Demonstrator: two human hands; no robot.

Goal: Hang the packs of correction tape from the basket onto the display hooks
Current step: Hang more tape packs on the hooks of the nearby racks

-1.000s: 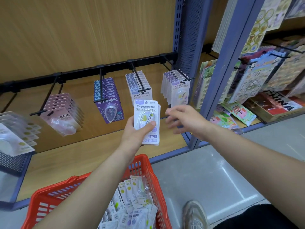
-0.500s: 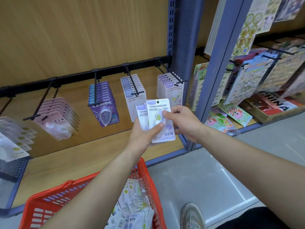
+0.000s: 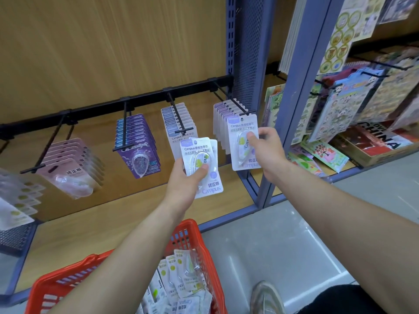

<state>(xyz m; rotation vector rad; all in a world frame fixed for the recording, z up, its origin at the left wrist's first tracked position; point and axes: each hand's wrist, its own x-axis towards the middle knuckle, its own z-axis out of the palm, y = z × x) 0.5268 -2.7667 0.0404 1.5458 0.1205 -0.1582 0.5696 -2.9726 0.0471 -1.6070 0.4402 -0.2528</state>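
Red basket [image 3: 192,234] at bottom w/ loose correction-tape packs [image 3: 181,279] inside. L hand [image 3: 186,180] grips a small stack of packs [image 3: 201,162], thumb across front. R hand [image 3: 269,152] pinches a single pack [image 3: 243,141], top edge at tip of far-right hook [image 3: 235,104].

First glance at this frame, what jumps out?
The right hand pinches a pack at the tip of the rightmost hook. Just left of it, mid-frame, the left hand grips a small stack. A red basket at the bottom holds loose packs.
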